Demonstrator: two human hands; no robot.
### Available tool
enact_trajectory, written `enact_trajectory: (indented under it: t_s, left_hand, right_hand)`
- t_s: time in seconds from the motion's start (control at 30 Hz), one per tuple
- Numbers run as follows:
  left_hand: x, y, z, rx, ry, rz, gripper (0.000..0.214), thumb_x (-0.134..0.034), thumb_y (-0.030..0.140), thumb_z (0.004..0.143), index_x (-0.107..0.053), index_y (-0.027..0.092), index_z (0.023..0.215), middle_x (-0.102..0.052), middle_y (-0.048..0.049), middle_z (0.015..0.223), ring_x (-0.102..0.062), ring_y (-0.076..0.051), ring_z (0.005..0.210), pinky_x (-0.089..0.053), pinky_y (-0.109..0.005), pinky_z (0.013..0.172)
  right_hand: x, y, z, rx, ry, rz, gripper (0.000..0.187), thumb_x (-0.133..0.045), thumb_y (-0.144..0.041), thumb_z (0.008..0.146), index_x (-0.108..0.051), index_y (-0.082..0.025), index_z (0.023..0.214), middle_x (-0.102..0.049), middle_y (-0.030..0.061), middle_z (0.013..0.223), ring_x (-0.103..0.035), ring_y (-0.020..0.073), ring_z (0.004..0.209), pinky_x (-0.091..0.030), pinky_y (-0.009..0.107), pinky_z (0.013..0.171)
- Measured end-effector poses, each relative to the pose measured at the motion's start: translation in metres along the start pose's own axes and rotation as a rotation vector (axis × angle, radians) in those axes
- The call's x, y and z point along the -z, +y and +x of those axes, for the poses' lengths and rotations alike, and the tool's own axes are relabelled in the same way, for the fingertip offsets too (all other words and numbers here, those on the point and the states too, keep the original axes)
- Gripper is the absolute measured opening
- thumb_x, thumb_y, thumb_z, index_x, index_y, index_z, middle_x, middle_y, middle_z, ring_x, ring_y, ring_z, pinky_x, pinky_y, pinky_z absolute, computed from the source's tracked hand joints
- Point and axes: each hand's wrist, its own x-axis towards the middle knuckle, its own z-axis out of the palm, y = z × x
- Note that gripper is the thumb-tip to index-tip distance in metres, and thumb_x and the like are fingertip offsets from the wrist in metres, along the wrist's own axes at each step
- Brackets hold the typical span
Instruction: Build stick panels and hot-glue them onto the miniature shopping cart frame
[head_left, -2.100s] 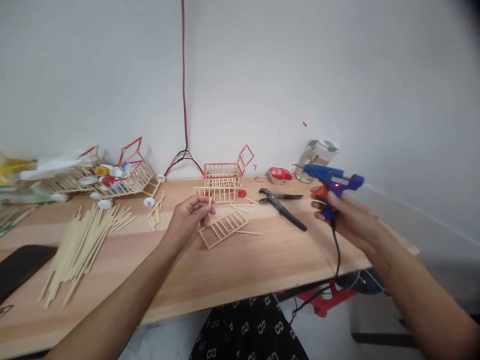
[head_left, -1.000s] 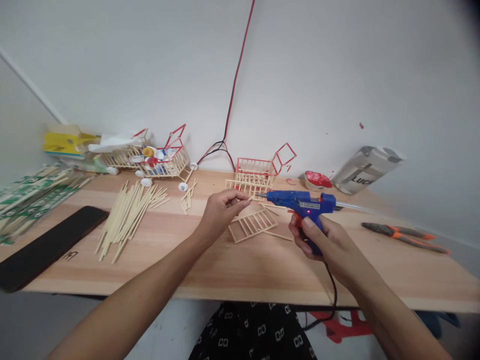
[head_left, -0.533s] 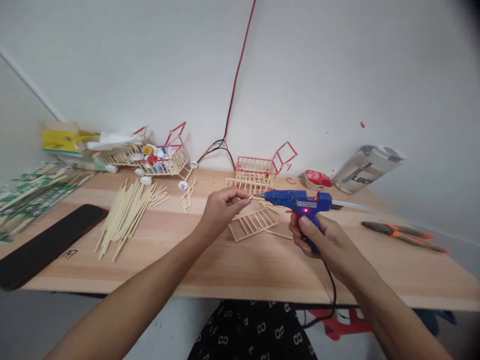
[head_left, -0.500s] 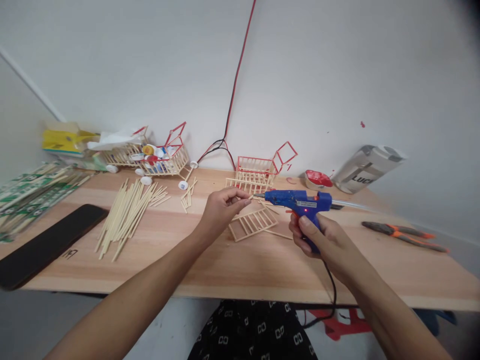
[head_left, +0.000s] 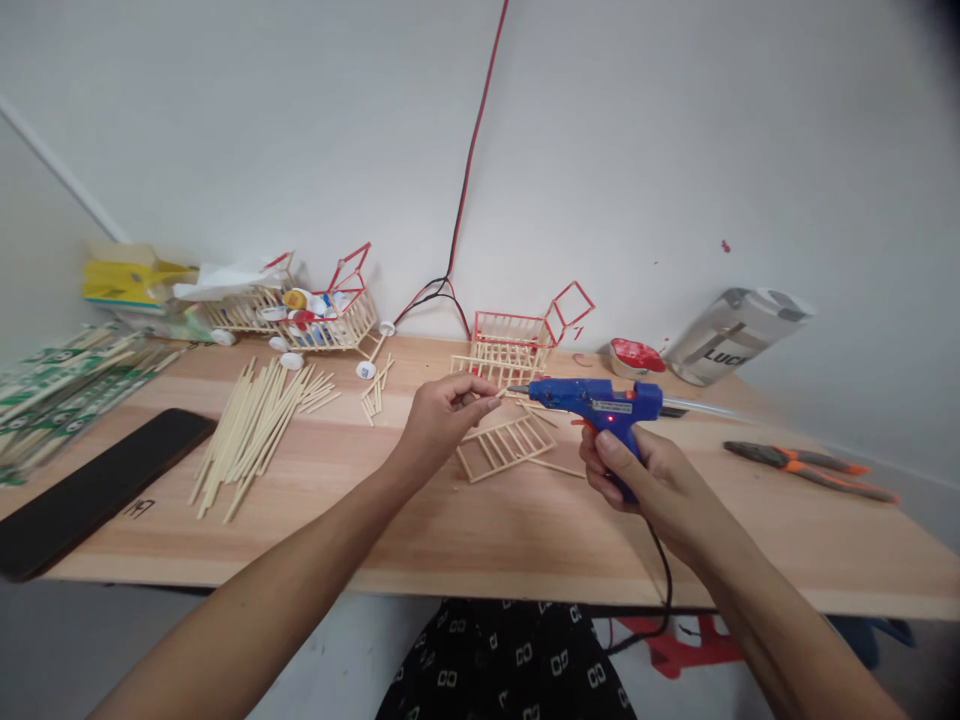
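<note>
Left hand (head_left: 442,415): pinches short stick (head_left: 491,397) above bench (head_left: 450,520). Right hand (head_left: 645,480): grips blue glue gun (head_left: 600,402), nozzle now at stick's tip, slightly closer than half a second ago. Stick ladder (head_left: 506,447) unmoved.

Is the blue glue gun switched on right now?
On: a small red light glows on the side of the blue glue gun, gripped in the right hand.
</note>
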Motion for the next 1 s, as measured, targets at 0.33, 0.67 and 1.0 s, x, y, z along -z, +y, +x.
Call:
enact_trajectory:
  t_s: [0.33,0.67,1.0]
  left_hand:
    - [-0.0004,-0.0003,0.0006,0.024,0.003,-0.025,0.016,-0.071,0.028,0.074,-0.069,0.014,0.080,-0.057,0.0013,0.061,-0.049,-0.008,0.053,-0.040,-0.021,0.051]
    - [0.0002,-0.0009,0.0001,0.012,-0.001,-0.003,0.015,-0.070,0.029,0.074,-0.069,0.015,0.080,-0.055,0.0020,0.059,-0.047,-0.008,0.053,-0.040,-0.020,0.050]
    - [0.0006,0.0003,-0.0004,0.014,0.001,-0.017,0.015,-0.071,0.029,0.074,-0.070,0.015,0.080,-0.055,0.0019,0.059,-0.047,-0.008,0.053,-0.039,-0.020,0.050]
  right_hand:
    - [0.0010,-0.0008,-0.0008,0.014,0.004,-0.057,0.036,-0.042,-0.051,0.094,-0.044,-0.019,0.079,-0.041,-0.0036,0.059,-0.037,0.0083,0.053,-0.024,0.024,0.049]
    - [0.0003,-0.0027,-0.0006,0.029,0.006,-0.097,0.041,-0.041,-0.052,0.095,-0.038,-0.020,0.069,-0.041,-0.0034,0.055,-0.036,0.0087,0.052,-0.025,0.026,0.050]
    - [0.0012,-0.0064,-0.0015,0.020,0.011,-0.106,0.045,-0.041,-0.054,0.094,-0.036,-0.021,0.065,-0.040,-0.0026,0.054,-0.036,0.0092,0.051,-0.024,0.026,0.048]
